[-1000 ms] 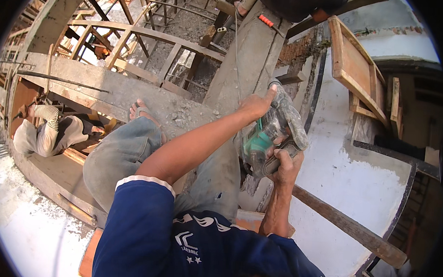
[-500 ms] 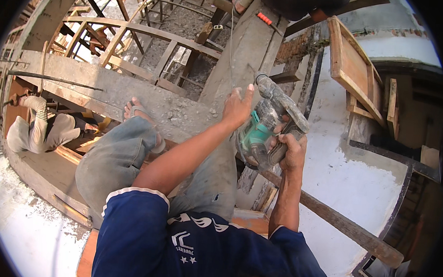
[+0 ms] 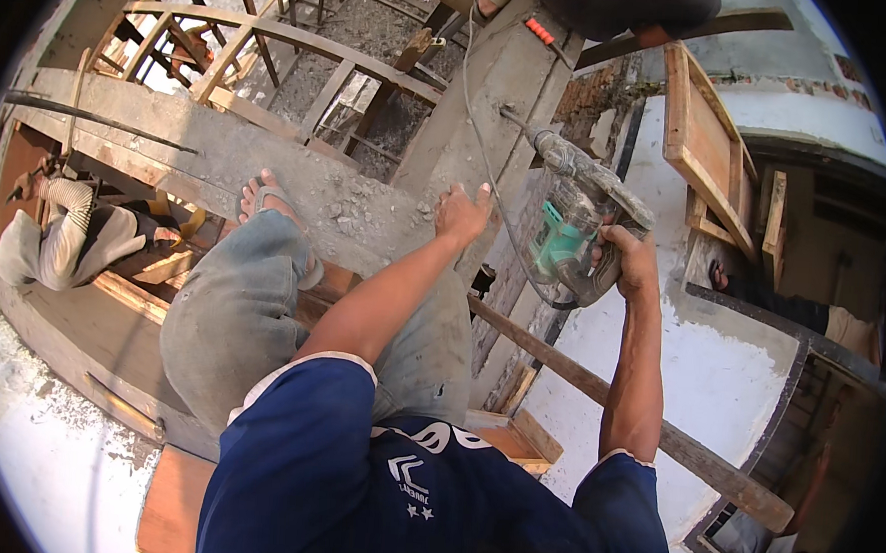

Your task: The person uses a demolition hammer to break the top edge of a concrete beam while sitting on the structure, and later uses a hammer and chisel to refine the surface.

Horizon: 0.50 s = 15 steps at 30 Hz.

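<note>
My right hand (image 3: 629,258) is wrapped round the rear handle of a dusty green and grey rotary hammer drill (image 3: 562,235). Its long bit slants up and left, the tip at or just over the concrete beam (image 3: 472,108); contact is hard to tell. A grey power cord (image 3: 479,128) runs along the beam and loops down to the drill's handle. To the left of the drill, my left hand (image 3: 458,215) holds nothing, thumb and fingers apart, low over the beam or resting on it. Concrete rubble (image 3: 351,212) lies between that hand and my sandalled foot (image 3: 272,195).
A red-handled tool (image 3: 543,31) lies farther up the beam, near another person (image 3: 618,5). Someone else crouches lower at the left (image 3: 70,232). Wooden formwork (image 3: 706,140) stands at the right, and a long timber (image 3: 655,428) slants beneath my right arm.
The drill has moved up and right in my right hand, its bit now toward the beam. My left hand has come down and left, farther from the drill.
</note>
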Motion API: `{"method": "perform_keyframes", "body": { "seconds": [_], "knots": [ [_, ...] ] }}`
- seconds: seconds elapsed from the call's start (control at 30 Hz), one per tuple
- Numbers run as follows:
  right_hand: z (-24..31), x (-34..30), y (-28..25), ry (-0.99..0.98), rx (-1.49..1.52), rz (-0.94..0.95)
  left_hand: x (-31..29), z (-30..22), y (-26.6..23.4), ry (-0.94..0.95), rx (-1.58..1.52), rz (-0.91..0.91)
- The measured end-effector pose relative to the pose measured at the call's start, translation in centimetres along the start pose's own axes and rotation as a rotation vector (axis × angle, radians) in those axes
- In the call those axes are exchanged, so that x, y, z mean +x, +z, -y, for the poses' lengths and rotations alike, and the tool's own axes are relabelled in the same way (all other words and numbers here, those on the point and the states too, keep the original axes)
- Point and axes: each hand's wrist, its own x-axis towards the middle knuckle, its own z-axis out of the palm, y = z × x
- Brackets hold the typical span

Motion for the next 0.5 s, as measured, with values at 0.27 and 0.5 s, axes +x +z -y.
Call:
{"method": "perform_keyframes", "body": {
  "seconds": [0.27, 0.5],
  "knots": [
    [0.4, 1.3, -1.0, 0.000, -0.073, -0.003, 1.1, 2.7, 3.0, -0.085, -0.062, 0.108],
    [1.9, 2.5, -3.9, 0.016, -0.067, -0.010, 5.4, 5.7, -2.9, 0.195, 0.465, -0.202]
  ]
}}
